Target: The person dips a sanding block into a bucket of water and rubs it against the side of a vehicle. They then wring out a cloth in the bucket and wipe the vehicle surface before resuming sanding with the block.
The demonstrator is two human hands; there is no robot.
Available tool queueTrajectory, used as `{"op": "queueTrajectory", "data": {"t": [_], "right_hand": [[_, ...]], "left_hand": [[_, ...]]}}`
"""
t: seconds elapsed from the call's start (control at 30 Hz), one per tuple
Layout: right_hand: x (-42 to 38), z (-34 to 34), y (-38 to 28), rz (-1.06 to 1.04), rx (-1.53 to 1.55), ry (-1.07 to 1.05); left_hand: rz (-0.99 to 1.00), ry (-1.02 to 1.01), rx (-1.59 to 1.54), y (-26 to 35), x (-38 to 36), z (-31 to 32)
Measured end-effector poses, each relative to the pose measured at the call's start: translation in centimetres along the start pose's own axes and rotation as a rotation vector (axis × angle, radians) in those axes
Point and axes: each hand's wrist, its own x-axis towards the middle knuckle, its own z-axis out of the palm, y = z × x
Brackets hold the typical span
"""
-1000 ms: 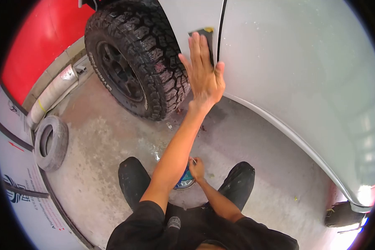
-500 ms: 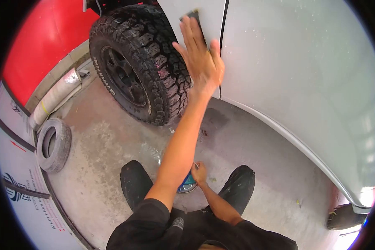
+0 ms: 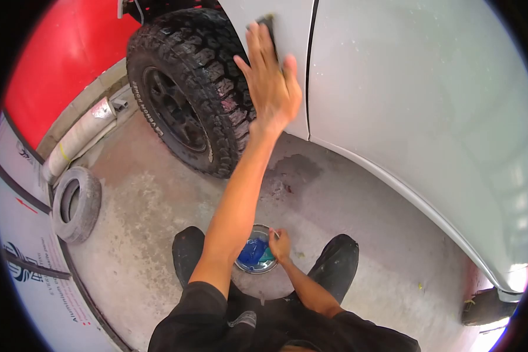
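My left hand [image 3: 271,88] lies with its fingers stretched over a dark, thin pad [image 3: 267,26], pressing it against the pale grey vehicle panel [image 3: 290,17] above the wheel. The pad's edges show past the fingertips and beside the index finger; the rest is under my hand. Low between my legs, my right hand [image 3: 280,243] is closed on the handle of a round bucket [image 3: 257,271]. Blue and teal material [image 3: 253,252] shows inside the bucket, and my left forearm passes close to its left side.
A big knobbly tire [image 3: 188,88] with a black rim stands left of the panel. A grey door [image 3: 410,88] fills the right. On the floor at left are a loose tire [image 3: 76,205] and a roll [image 3: 79,138], near a red panel [image 3: 58,58]. A wet patch [image 3: 299,167] darkens the floor.
My left hand and the pad have shifted slightly left along the panel. The forearm has swung left too, so more of the bucket shows. My right hand keeps its place.
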Motion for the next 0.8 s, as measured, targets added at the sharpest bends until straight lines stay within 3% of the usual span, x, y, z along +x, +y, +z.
{"op": "queueTrajectory", "data": {"t": [0.1,0.2,0.37,0.5,0.67,0.8], "right_hand": [[-0.6,0.0,-0.1,0.041,0.019,-0.018],[-0.9,0.0,-0.1,0.016,-0.015,-0.015],[-0.2,0.7,0.9,0.033,0.016,0.001],[-0.6,0.3,0.5,0.019,-0.019,-0.011],[-0.4,0.0,-0.1,0.004,-0.051,0.016],[-0.4,0.6,0.6,0.006,0.016,-0.006]], "left_hand": [[-0.008,0.052,-0.006,0.6,-1.7,1.3],[0.022,-0.044,0.042,0.4,-5.5,1.7],[-0.021,0.064,-0.03,0.5,1.1,0.5],[0.023,-0.046,0.044,0.8,-7.3,2.4],[-0.037,0.068,-0.047,0.5,1.6,0.3],[-0.029,-0.054,0.028,1.8,-7.4,1.9]]}}
